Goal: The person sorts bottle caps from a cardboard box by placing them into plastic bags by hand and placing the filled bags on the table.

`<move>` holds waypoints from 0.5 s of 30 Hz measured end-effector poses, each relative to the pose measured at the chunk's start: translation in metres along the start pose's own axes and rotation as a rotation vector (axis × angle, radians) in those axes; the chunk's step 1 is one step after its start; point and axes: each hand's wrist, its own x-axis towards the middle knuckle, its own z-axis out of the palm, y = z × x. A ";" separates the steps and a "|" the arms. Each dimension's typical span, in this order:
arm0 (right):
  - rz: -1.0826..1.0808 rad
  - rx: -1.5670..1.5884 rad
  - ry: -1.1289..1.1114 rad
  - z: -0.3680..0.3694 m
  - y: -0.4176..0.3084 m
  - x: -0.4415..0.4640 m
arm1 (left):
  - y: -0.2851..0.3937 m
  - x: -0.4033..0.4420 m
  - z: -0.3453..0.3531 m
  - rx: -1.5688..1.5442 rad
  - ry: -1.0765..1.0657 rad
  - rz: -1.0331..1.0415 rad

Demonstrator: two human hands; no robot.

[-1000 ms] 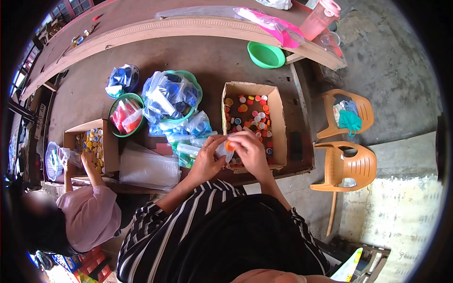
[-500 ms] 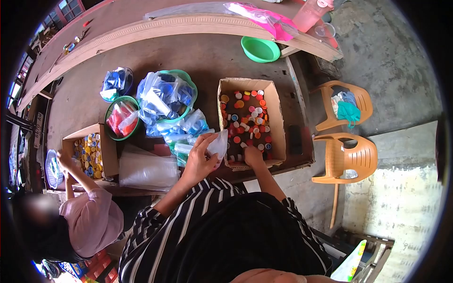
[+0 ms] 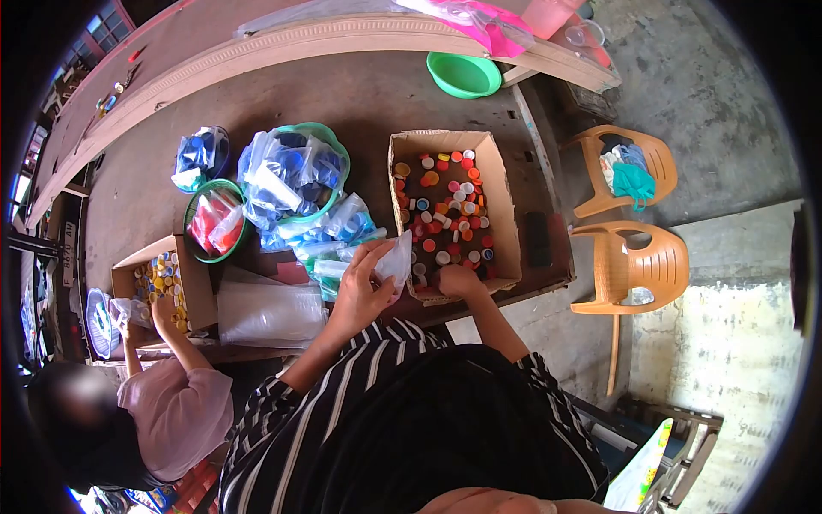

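My left hand (image 3: 363,284) is closed on a clear plastic bag (image 3: 396,262), holding it up at the left edge of a cardboard box (image 3: 501,206). Some red shows low in the bag. Inside the box lie many bottle caps (image 3: 467,196), mostly red, orange and white. My right hand (image 3: 461,282) reaches over the box's near wall, its fingers curled down among the caps; whatever they grip is hidden. Left of my left hand lie filled clear bags of blue and green caps (image 3: 330,244) and a stack of flat plastic bags (image 3: 270,313).
A green basin (image 3: 342,152) holds bags of blue caps; a smaller green basin (image 3: 242,234) holds red ones. At left, a co-worker's hand (image 3: 163,315) is in a box of yellow caps (image 3: 203,283). An empty green bowl (image 3: 464,77) stands at the back; plastic chairs (image 3: 642,265) are right.
My right hand has shifted slightly left and down within the box's near end. My left hand still holds the bag. The co-worker's hand has moved right into the yellow caps.
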 end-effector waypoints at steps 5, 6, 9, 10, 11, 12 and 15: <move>0.029 0.165 0.298 -0.002 0.010 0.010 | -0.008 0.002 0.000 0.042 0.009 0.084; 0.023 0.191 0.342 -0.005 0.013 0.011 | -0.008 0.003 -0.001 0.052 0.001 0.090; 0.049 0.184 0.236 -0.006 0.008 0.011 | -0.006 0.003 -0.004 0.024 -0.002 0.046; 0.064 0.165 0.164 -0.008 0.003 0.009 | -0.004 0.003 -0.006 0.017 0.000 0.026; 0.053 0.121 0.140 -0.009 -0.003 0.005 | -0.002 0.004 -0.007 0.010 0.004 0.010; 0.042 0.074 0.116 -0.006 -0.009 -0.002 | -0.001 0.005 -0.007 0.002 0.010 -0.007; 0.057 0.015 0.050 -0.003 -0.014 0.000 | 0.001 0.007 -0.009 0.006 0.005 -0.010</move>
